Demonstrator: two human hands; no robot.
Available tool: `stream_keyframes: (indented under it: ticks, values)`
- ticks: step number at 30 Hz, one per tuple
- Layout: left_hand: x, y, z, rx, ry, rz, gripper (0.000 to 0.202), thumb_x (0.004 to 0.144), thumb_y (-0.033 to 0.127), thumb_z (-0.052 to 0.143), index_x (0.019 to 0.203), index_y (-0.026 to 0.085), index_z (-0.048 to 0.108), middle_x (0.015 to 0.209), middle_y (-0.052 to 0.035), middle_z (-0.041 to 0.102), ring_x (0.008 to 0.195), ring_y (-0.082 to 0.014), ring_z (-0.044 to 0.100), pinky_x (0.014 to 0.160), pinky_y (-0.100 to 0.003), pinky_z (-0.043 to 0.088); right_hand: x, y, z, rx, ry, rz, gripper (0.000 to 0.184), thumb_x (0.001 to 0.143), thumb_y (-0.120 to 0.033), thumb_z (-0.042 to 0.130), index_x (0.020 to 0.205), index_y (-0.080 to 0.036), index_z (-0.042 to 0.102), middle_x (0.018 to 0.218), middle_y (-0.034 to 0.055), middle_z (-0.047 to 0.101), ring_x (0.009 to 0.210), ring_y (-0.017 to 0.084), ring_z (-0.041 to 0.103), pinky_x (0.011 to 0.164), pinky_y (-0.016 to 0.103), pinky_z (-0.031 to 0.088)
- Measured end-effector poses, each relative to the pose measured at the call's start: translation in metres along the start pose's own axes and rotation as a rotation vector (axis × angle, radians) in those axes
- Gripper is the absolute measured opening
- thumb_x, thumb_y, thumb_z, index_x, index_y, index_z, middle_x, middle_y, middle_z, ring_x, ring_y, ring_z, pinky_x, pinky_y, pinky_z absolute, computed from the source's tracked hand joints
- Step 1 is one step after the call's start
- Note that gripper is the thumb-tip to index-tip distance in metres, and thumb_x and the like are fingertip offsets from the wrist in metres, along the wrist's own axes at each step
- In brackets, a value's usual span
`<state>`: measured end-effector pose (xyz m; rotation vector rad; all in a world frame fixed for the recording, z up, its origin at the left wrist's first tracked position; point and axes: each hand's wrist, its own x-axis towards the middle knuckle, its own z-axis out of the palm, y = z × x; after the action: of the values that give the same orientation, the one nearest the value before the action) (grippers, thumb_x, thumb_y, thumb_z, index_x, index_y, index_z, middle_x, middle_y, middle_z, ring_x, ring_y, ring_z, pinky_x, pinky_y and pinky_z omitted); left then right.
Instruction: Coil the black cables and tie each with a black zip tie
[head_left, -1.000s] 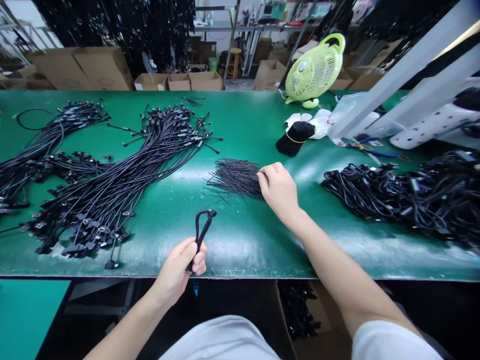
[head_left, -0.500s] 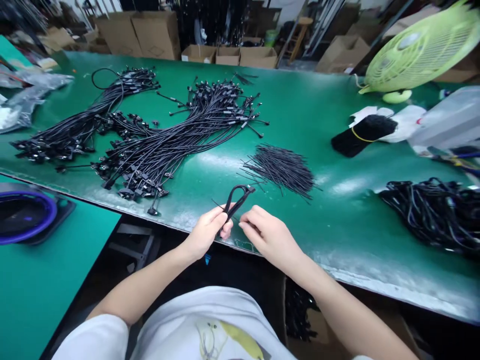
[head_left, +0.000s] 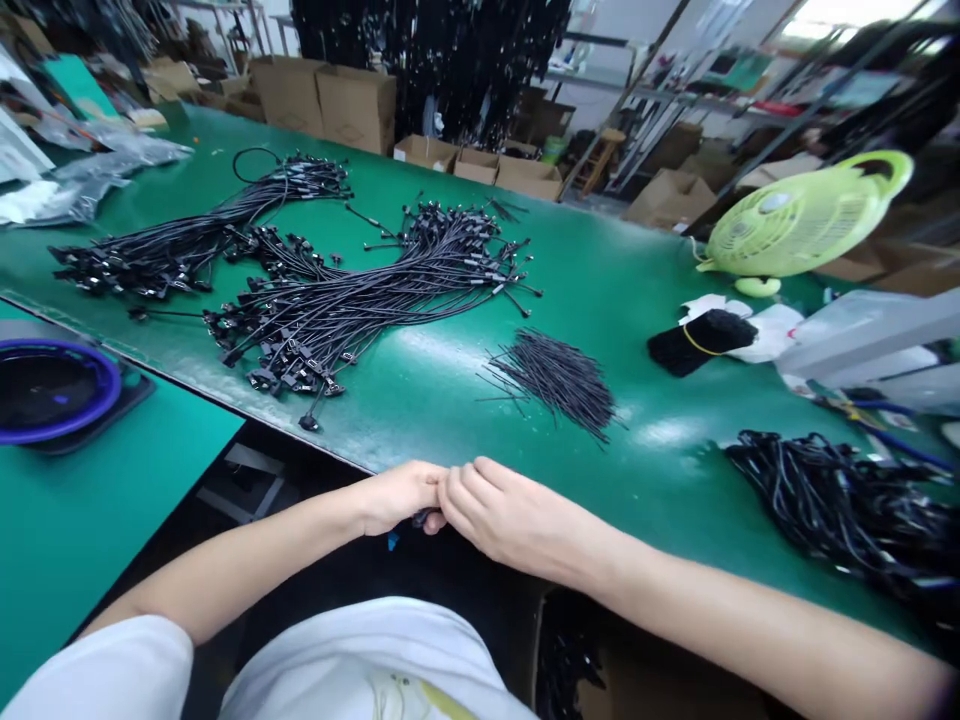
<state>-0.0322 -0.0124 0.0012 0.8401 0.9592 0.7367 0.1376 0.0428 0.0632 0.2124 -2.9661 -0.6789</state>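
Head view: cable [head_left: 422, 519] in the hands, at the near edge of the worktop [head_left: 660, 480]; one dark part shows under the fingers, remainder hidden.
Left hand [head_left: 403, 497]: curled closed round the cable.
Right hand [head_left: 489, 512]: fingers bent inward, touching the left hand; cannot tell whether it pinches anything.
Cable handling: judged light, flexible, somewhat springy; smooth surface may slip. Probably sturdy, ends excepted. Best grip round the body, clear of the ends.
Ties [head_left: 561, 380]: loose pile of thin black lengths on the worktop, beyond the hands; judged very light, bendable. Easiest taken singly, at the fringe.
Bundle [head_left: 720, 332]: black, yellow band round it, right of the ties.
Heap [head_left: 832, 500]: tangled dark cables, worktop's right side.
Front bunch [head_left: 375, 290]: many cables laid roughly together, left of the ties.
Rear bunch [head_left: 225, 217]: similar, further left.
Fan [head_left: 802, 215]: light green, behind the bundle.
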Motion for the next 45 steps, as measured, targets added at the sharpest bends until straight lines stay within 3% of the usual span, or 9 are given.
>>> stream_keyframes:
  ticks: [6, 12, 15, 18, 23, 28, 35, 43, 45]
  values:
    - [0.001, 0.0, 0.004, -0.149, -0.037, -0.178, 0.025, 0.063, 0.035, 0.07, 0.068, 0.016, 0.056, 0.054, 0.005, 0.048, 0.048, -0.0075, 0.04, 0.053, -0.026, 0.033, 0.006, -0.02, -0.003, -0.137, -0.164, -0.061, 0.037, 0.082, -0.004, 0.035, 0.077, -0.017, 0.069, 0.071, 0.0124, 0.057, 0.066, 0.024, 0.045, 0.064, 0.039, 0.032]
    - [-0.004, -0.002, 0.016, 0.024, 0.089, 0.0, 0.008, 0.074, 0.022, 0.052, 0.069, 0.017, 0.054, 0.057, 0.0043, 0.047, 0.056, -0.0106, 0.043, 0.061, -0.028, 0.036, 0.01, -0.007, 0.006, -0.16, -0.222, -0.029, 0.027, 0.078, -0.008, 0.041, 0.061, -0.017, 0.06, 0.055, 0.0087, 0.046, 0.052, 0.02, 0.037, 0.054, 0.036, 0.022]
    - [-0.004, 0.005, 0.018, 0.02, 0.222, 0.134, 0.027, 0.074, 0.016, 0.053, 0.099, 0.018, 0.064, 0.091, -0.0031, 0.065, 0.096, -0.0198, 0.056, 0.089, -0.035, 0.041, 0.012, 0.012, 0.02, -0.007, -0.106, 0.167, 0.02, 0.08, -0.011, 0.046, 0.064, -0.017, 0.057, 0.056, 0.0061, 0.048, 0.051, 0.018, 0.04, 0.054, 0.034, 0.024]
    - [0.004, 0.014, 0.012, -0.077, 0.318, 0.285, 0.042, 0.084, 0.029, 0.055, 0.124, 0.019, 0.059, 0.131, -0.0083, 0.059, 0.132, -0.025, 0.04, 0.111, -0.039, 0.027, 0.018, 0.018, 0.035, 0.193, 0.112, 0.417, 0.022, 0.088, -0.012, 0.043, 0.07, -0.016, 0.057, 0.062, 0.0043, 0.054, 0.055, 0.016, 0.046, 0.056, 0.031, 0.029]
    - [0.004, 0.031, 0.0, -0.172, 0.342, 0.457, 0.056, 0.095, 0.056, 0.033, 0.11, 0.016, 0.068, 0.126, -0.0101, 0.062, 0.123, -0.026, 0.048, 0.109, -0.041, 0.031, 0.028, 0.001, 0.045, 0.641, 0.492, 0.791, 0.029, 0.098, -0.021, 0.038, 0.075, -0.018, 0.055, 0.068, 0.0015, 0.058, 0.062, 0.013, 0.053, 0.06, 0.024, 0.038]
    - [-0.02, 0.025, 0.006, 0.402, 0.341, 0.569, 0.058, 0.092, 0.062, 0.035, 0.086, 0.017, 0.071, 0.099, -0.0099, 0.065, 0.098, -0.0227, 0.051, 0.096, -0.035, 0.035, 0.015, 0.01, 0.043, 0.703, 0.464, 0.883, 0.032, 0.098, -0.023, 0.04, 0.068, -0.02, 0.051, 0.061, -0.0015, 0.053, 0.055, 0.012, 0.047, 0.055, 0.024, 0.033]
    - [0.009, 0.013, -0.005, -0.105, 0.293, 0.18, 0.074, 0.084, 0.077, 0.028, 0.075, 0.015, 0.066, 0.069, -0.0057, 0.06, 0.073, -0.0186, 0.05, 0.073, -0.031, 0.039, 0.014, -0.009, 0.03, 0.17, 0.458, 0.663, 0.03, 0.093, -0.009, 0.035, 0.075, -0.017, 0.057, 0.063, 0.0028, 0.05, 0.058, 0.017, 0.037, 0.059, 0.033, 0.023]
    - [-0.023, 0.041, 0.005, 0.176, 0.114, 0.373, 0.075, 0.092, 0.067, 0.027, 0.058, 0.015, 0.069, 0.079, -0.0064, 0.053, 0.074, -0.016, 0.051, 0.076, -0.031, 0.043, -0.002, -0.019, 0.051, 0.566, 0.359, 0.517, 0.026, 0.095, -0.011, 0.038, 0.081, -0.018, 0.059, 0.068, -0.0007, 0.059, 0.06, 0.012, 0.047, 0.058, 0.027, 0.028]
    - [-0.026, 0.039, 0.011, 0.31, 0.131, 0.404, 0.052, 0.093, 0.055, 0.044, 0.075, 0.017, 0.075, 0.09, -0.0069, 0.056, 0.087, -0.018, 0.055, 0.087, -0.031, 0.043, -0.007, -0.011, 0.056, 0.493, 0.35, 0.557, 0.027, 0.094, -0.012, 0.038, 0.081, -0.018, 0.06, 0.066, -0.0001, 0.058, 0.059, 0.012, 0.047, 0.058, 0.027, 0.027]
